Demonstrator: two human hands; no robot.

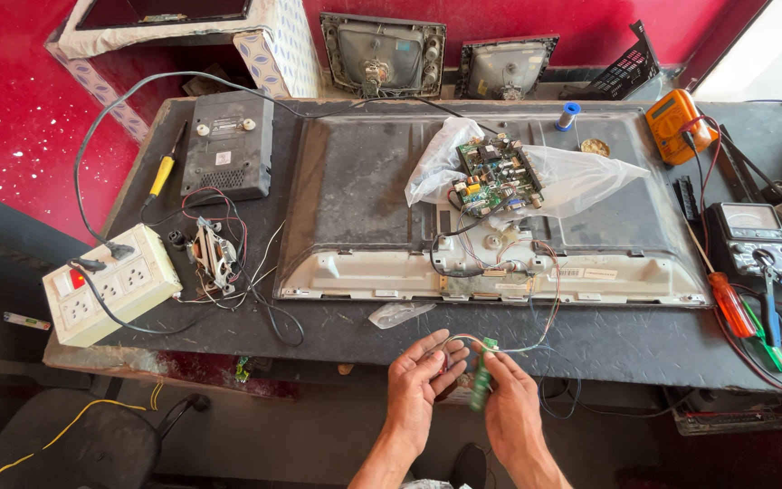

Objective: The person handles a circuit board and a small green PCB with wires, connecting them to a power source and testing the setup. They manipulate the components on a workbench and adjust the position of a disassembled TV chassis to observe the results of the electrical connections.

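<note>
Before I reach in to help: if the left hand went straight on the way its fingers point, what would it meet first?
Probably the small green board held in the right hand; the left hand points at it.

Bare bench strip (590, 340) ahead of my hands lets me pass. Thin wires (536, 317) (trailing off the panel (364, 195)) cross it; screwdrivers (748, 321) crowd the right

Dark workbench (590, 340), television panel (364, 190), tools.
</note>
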